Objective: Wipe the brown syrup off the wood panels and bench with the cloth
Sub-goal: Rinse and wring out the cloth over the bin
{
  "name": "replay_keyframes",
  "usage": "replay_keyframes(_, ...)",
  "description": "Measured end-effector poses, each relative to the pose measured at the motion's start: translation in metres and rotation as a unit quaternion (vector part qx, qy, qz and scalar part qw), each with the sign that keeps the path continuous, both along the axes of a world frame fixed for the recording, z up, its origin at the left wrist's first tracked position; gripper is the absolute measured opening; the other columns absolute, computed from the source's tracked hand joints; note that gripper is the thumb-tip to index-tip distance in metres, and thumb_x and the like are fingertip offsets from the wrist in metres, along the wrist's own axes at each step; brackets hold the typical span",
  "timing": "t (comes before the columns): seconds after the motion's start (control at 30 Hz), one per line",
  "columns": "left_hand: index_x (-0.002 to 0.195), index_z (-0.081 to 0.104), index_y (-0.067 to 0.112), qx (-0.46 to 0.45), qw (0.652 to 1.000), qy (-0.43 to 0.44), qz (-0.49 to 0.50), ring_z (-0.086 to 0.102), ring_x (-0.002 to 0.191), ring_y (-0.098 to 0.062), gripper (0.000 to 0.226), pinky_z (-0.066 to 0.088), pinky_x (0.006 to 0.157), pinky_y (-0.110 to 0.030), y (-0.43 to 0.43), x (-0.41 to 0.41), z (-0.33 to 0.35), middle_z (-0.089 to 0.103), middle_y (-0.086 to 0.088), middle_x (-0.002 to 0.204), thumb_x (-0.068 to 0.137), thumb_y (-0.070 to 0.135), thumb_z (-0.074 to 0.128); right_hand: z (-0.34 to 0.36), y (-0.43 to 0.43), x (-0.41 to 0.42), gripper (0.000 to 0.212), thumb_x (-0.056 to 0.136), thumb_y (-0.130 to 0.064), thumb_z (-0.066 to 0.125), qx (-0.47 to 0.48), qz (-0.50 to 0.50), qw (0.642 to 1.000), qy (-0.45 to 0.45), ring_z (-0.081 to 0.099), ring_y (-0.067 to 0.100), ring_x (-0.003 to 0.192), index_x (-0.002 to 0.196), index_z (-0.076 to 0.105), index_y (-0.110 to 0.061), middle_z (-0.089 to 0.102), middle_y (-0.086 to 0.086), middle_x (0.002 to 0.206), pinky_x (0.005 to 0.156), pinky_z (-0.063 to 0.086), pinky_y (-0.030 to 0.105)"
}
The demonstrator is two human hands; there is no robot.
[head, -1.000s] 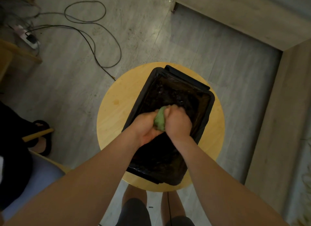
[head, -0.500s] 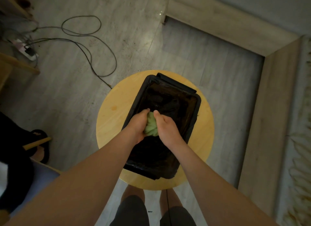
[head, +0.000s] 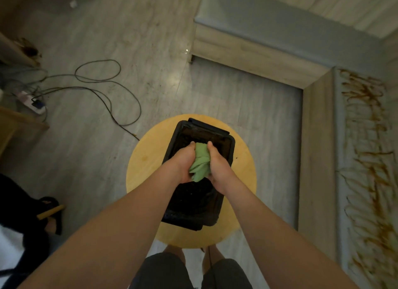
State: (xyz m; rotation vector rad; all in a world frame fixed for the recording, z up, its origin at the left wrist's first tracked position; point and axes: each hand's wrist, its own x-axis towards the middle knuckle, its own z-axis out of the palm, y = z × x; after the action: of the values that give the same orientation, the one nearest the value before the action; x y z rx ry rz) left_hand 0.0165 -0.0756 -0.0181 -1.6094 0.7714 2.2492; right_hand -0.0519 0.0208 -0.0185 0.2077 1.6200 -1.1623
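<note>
L hand (head: 183,166): fingers curled tight round the L side of the cloth; thumb points away from the body
R hand (head: 219,170): same grip on the cloth's R side; thumb tip up by the far end; both hands pressed close w/ only cloth between
cloth (head: 201,163): green, bunched into a wad; held over the middle of the tub; can't tell if it touches anything below
tub (head: 173,144): black, rectangular, sits on the stool; inside too dark to read
stool (head: 146,159): round, yellow wood top; stands on grey plank floor, directly in front of the person's legs
brown syrup (head: 366,125): squiggly trails all down the pale strip at far R; well apart from hands & cloth; blurred lower down
wood panel (head: 318,159): long board just L of the syrup strip; betw. it & the stool
cable (head: 107,90): dark loops on floor, upper L; runs toward a power strip (head: 32,100) near the L edge
</note>
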Motion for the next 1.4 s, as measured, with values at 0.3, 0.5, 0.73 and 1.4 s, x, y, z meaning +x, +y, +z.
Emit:
replay_keyframes(0.3, 0.12, 0.066, 0.022, -0.105, 0.986, 0.041, -0.126, 0.071, 0.104, -0.023, 0.048, 0.06, 0.088, -0.039, -0.003, -0.002, 0.01, 0.075, -0.007, 0.111, 0.105, 0.058, 0.038, -0.004, 0.007, -0.013, 0.025, 0.108, -0.024, 0.048, 0.009, -0.005, 0.996, 0.09, 0.071, 0.03, 0.105, 0.117, 0.066, -0.009, 0.072, 0.017, 0.115, 0.096, 0.058, 0.048)
replay_keyframes(0.5, 0.121, 0.059, 0.035, -0.186, 0.934, 0.131, -0.277, 0.061, 0.115, -0.016, 0.029, 0.051, 0.102, -0.044, 0.005, 0.009, 0.003, 0.067, 0.004, 0.121, 0.094, 0.046, 0.064, -0.009, 0.015, -0.018, 0.033, 0.105, -0.011, 0.047, -0.039, -0.166, 0.984, -0.045, 0.068, 0.035, 0.111, 0.132, 0.06, 0.002, 0.069, 0.024, 0.122, 0.089, 0.058, 0.041)
replay_keyframes(0.73, 0.116, 0.073, 0.015, -0.119, 0.963, 0.176, -0.168, 0.072, 0.091, -0.013, 0.026, 0.06, 0.079, -0.027, 0.016, 0.011, -0.006, 0.075, -0.002, 0.103, 0.091, 0.016, 0.078, -0.001, 0.019, -0.015, 0.049, 0.104, -0.039, 0.036, -0.041, -0.112, 0.987, -0.106, 0.062, 0.031, 0.125, 0.14, 0.061, -0.017, 0.068, 0.014, 0.134, 0.106, 0.049, 0.046)
replay_keyframes(1.4, 0.124, 0.041, 0.011, -0.461, 0.616, 0.127, -0.627, 0.06, 0.09, -0.018, 0.058, 0.047, 0.064, -0.028, -0.021, -0.031, 0.045, 0.059, -0.002, 0.102, 0.086, 0.031, 0.08, 0.039, -0.001, -0.08, 0.031, 0.086, -0.005, 0.077, 0.008, 0.479, 0.878, 0.015, 0.06, 0.014, 0.099, 0.109, 0.064, -0.02, 0.065, -0.003, 0.102, 0.084, 0.048, 0.029)
